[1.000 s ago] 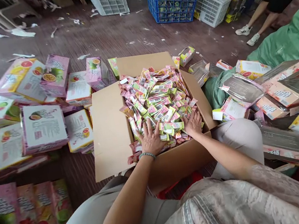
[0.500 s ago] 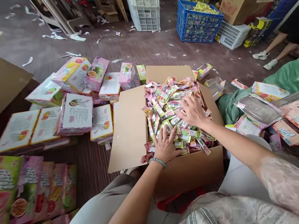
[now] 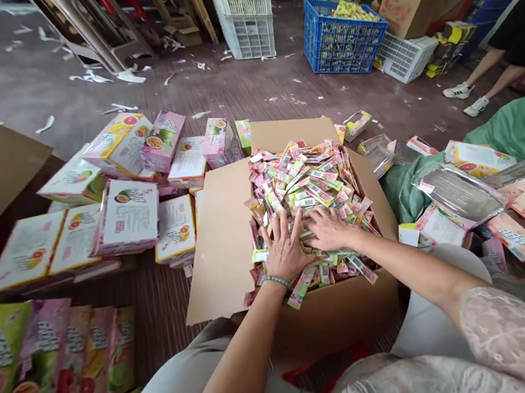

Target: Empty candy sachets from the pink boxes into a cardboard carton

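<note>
Between my knees stands an open cardboard box (image 3: 335, 319), heaped with pink and green stick sachets (image 3: 307, 175). My left hand (image 3: 285, 246), with a green bead bracelet on the wrist, lies on the heap near the box's front left, fingers spread. Close beside it, my right hand (image 3: 326, 229) rests on the sachets, its fingers stretched toward the left hand. Both palms face down and the undersides are hidden. Some sachets hang over the front edge of the box, and one flap (image 3: 219, 238) is folded out to the left.
Printed fruit cartons (image 3: 128, 213) lie on the floor to the left, with more cartons (image 3: 73, 365) nearer me. Clear plastic trays (image 3: 457, 192) and a green sack (image 3: 524, 123) are at the right. Farther back are a blue crate (image 3: 343, 36), white crates (image 3: 243, 7) and a standing person's legs (image 3: 489, 72).
My right hand has moved left and nearer to me across the heap, coming beside my left hand. The left hand has shifted slightly, its fingers still spread. The view has tilted a little.
</note>
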Demonstrator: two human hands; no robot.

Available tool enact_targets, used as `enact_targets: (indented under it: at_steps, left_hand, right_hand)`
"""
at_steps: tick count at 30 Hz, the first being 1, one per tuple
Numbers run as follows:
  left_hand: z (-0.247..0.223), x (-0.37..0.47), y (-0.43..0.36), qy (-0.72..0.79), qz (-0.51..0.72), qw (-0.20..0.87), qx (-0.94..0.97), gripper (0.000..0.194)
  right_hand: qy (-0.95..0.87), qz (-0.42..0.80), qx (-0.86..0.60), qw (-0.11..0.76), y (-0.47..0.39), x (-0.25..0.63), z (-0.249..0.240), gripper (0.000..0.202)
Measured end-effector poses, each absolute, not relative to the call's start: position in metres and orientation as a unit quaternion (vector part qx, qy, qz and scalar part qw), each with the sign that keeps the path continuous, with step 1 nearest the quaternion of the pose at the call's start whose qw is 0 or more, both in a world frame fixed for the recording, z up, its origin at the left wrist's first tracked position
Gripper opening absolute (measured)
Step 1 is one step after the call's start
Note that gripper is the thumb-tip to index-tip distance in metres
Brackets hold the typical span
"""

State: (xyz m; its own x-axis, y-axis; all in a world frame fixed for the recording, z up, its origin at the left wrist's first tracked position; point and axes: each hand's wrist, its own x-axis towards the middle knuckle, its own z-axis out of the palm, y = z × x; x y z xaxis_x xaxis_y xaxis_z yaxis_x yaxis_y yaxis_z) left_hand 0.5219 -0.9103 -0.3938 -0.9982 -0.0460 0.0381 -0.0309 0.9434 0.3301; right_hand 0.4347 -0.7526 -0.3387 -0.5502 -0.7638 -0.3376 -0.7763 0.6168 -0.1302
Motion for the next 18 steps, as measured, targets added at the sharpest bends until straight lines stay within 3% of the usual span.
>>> enact_targets:
  at_steps: [3,6,8,13,16,18]
  left_hand:
    - [-0.396,0.514,-0.905,-0.986,-0.167,0.000,0.025,0.129]
    - [-0.396,0.515,-0.900,-0.985,-0.169,-0.023,0.020,0.126]
    - [-0.393,0.518,-0.900,-0.986,-0.168,-0.017,0.008,0.124]
    - [-0.389,0.514,-0.908,-0.988,-0.151,0.020,0.007,0.118]
    - [-0.397,0.506,-0.911,-0.987,-0.157,-0.014,0.038,0.114]
    - [-0.404,0.503,-0.909,-0.984,-0.167,-0.039,0.047,0.111]
  right_hand:
    - [0.869,0.019,-0.472,0.144,-0.772,0.413,-0.301,0.028]
    - [0.877,-0.012,-0.479,0.012,-0.812,0.376,-0.279,0.035]
    - [0.877,-0.018,-0.478,-0.029,-0.844,0.342,-0.280,0.043]
    - [0.918,0.028,-0.386,0.087,-0.879,0.261,-0.329,0.078]
    - [0.942,0.022,-0.297,0.156,-0.851,0.250,-0.365,0.082]
    - [0.949,-0.001,-0.286,0.133,-0.826,0.257,-0.386,0.077]
